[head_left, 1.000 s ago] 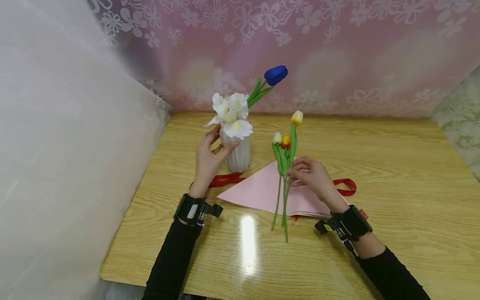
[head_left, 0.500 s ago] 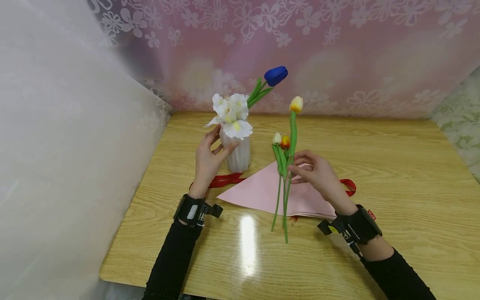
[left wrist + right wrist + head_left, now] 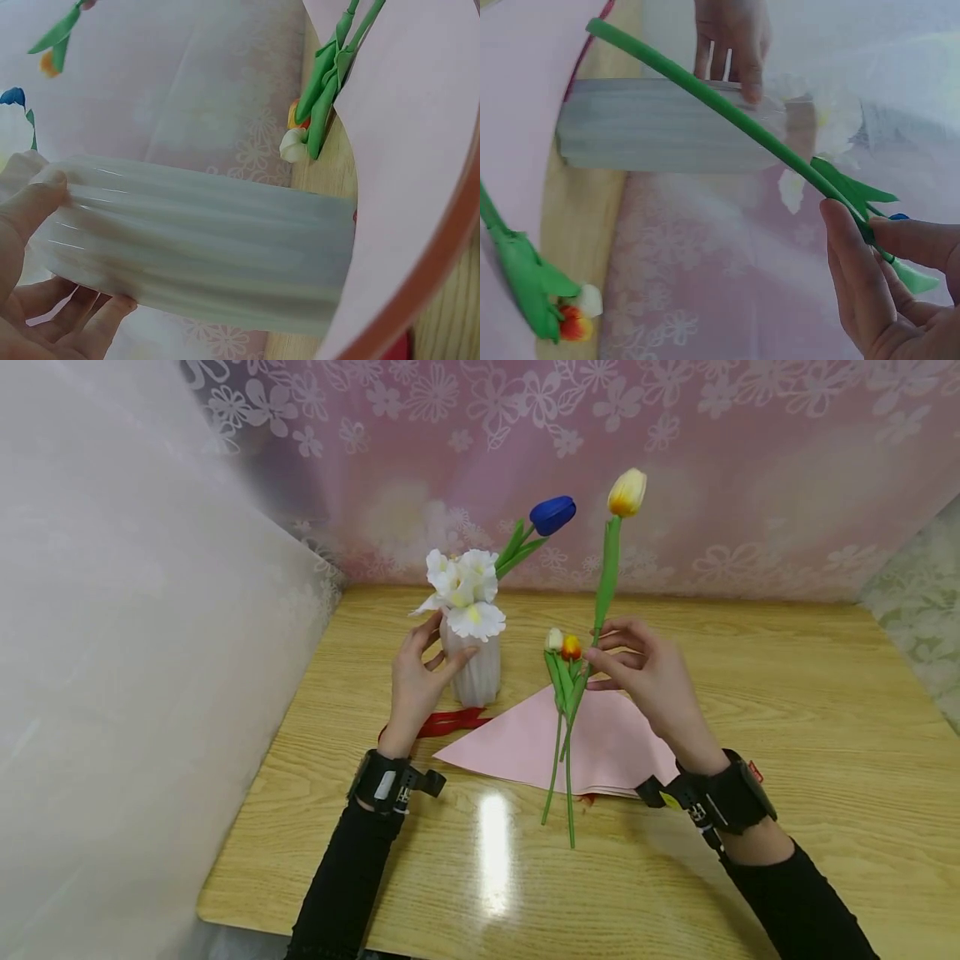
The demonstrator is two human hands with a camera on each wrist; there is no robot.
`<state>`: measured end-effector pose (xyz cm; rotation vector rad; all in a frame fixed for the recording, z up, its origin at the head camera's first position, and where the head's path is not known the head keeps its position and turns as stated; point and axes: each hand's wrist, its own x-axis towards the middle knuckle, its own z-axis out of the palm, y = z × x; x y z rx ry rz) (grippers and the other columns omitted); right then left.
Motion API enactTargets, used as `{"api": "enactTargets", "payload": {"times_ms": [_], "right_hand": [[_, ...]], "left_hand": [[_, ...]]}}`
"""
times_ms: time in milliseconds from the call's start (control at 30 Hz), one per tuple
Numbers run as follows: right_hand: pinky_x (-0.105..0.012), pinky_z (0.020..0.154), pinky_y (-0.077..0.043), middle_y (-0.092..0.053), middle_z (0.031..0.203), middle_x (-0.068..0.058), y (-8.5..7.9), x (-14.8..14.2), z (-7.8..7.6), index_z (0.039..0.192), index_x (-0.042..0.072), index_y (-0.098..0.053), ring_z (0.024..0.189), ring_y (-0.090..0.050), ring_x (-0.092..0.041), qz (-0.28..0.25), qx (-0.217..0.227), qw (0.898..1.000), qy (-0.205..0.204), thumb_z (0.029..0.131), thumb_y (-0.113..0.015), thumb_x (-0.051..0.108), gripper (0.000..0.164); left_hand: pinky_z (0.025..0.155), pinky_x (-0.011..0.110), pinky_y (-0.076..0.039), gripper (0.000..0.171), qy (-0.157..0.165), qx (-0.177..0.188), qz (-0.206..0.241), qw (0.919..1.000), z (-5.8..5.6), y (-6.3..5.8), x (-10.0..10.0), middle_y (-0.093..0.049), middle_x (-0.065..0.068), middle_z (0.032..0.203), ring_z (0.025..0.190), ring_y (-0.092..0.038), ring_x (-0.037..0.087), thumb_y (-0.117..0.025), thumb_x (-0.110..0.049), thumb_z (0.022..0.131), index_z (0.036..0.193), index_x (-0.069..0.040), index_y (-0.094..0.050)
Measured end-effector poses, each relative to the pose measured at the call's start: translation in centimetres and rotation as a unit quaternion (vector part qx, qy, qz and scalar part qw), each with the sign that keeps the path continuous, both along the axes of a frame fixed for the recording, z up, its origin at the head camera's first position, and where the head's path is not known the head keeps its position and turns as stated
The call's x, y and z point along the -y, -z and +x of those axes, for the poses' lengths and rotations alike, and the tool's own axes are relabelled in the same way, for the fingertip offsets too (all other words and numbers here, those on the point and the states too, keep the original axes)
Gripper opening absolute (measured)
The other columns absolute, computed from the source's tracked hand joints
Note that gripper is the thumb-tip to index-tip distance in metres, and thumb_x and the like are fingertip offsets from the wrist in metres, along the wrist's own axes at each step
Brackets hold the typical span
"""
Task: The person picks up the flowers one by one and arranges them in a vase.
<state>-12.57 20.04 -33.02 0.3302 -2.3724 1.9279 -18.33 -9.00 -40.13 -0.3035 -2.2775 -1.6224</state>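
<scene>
My left hand (image 3: 422, 670) grips the white ribbed vase (image 3: 478, 675) near its top, thumb on the near side. In the vase stand a white ruffled flower (image 3: 474, 597) and a blue tulip (image 3: 552, 516) leaning right. Raised over the table, a pale yellow tulip (image 3: 627, 493) with an orange base is pinched by its stem between thumb and fingers of my right hand (image 3: 648, 672). Its bare stem slants across the right wrist view. A white tulip (image 3: 554, 640) and an orange-red tulip (image 3: 572, 647) lie on the pink paper (image 3: 510, 743), stems towards me.
A red ribbon (image 3: 450, 722) runs beneath the paper and past the vase foot. Behind the wooden table (image 3: 810, 710) hangs a pink floral curtain (image 3: 720, 502). A white sheet (image 3: 112, 610) borders the left side.
My right hand has lifted the yellow tulip up and slightly right, away from the other two tulips. My left hand and the vase have stayed in place.
</scene>
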Motion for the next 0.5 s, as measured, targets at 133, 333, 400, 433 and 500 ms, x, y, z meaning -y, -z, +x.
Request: {"api": "enactTargets", "payload": {"times_ms": [133,333,400,433,500], "right_hand": [[-0.035,0.072,-0.063,-0.064,0.104,-0.007,-1.1,0.8,-0.4,0.126,0.000,-0.055,0.086,-0.073,-0.015,-0.020,-0.039,0.999,0.005,0.097,-0.068,0.009,0.033],[-0.035,0.075,-0.062,-0.064,0.103,-0.008,-2.1,2.5,-1.6,0.125,0.006,-0.060,0.084,-0.070,-0.016,-0.062,-0.098,0.993,0.017,0.096,-0.069,0.007,0.030],[-0.034,0.074,-0.062,-0.064,0.102,-0.007,-2.2,3.1,-2.1,0.124,0.005,-0.060,0.083,-0.070,-0.017,-0.077,-0.114,0.990,0.022,0.096,-0.069,0.006,0.029],[-0.034,0.073,-0.063,-0.064,0.101,-0.008,-2.2,3.4,-2.4,0.123,0.005,-0.061,0.083,-0.070,-0.017,-0.088,-0.119,0.989,0.022,0.095,-0.069,0.005,0.029],[-0.034,0.071,-0.063,-0.064,0.100,-0.009,-2.4,4.1,-2.9,0.121,0.004,-0.061,0.084,-0.070,-0.018,-0.110,-0.131,0.985,0.022,0.094,-0.070,0.002,0.027]], "left_hand": [[0.097,0.044,-0.055,0.070,0.001,-0.002,0.001,1.0000,0.0,0.0,0.0,-0.053,0.016,0.143,0.130,-0.056,0.030,-0.081,-0.024,0.088,0.149,-0.006,-0.050],[0.097,0.045,-0.055,0.070,0.001,-0.002,0.002,1.0000,0.1,-0.1,-0.1,-0.053,0.015,0.143,0.130,-0.056,0.030,-0.081,-0.024,0.089,0.149,-0.007,-0.050],[0.097,0.045,-0.055,0.070,-0.001,0.000,0.001,1.0000,0.2,-0.1,-0.1,-0.053,0.015,0.143,0.130,-0.056,0.029,-0.081,-0.024,0.089,0.149,-0.007,-0.050],[0.097,0.045,-0.055,0.070,-0.001,0.001,0.001,1.0000,0.2,-0.1,-0.1,-0.053,0.015,0.143,0.130,-0.056,0.029,-0.081,-0.024,0.089,0.149,-0.007,-0.050],[0.098,0.044,-0.055,0.069,-0.002,0.004,0.001,1.0000,0.2,-0.1,0.0,-0.053,0.014,0.143,0.130,-0.056,0.029,-0.081,-0.025,0.089,0.149,-0.008,-0.050]]}}
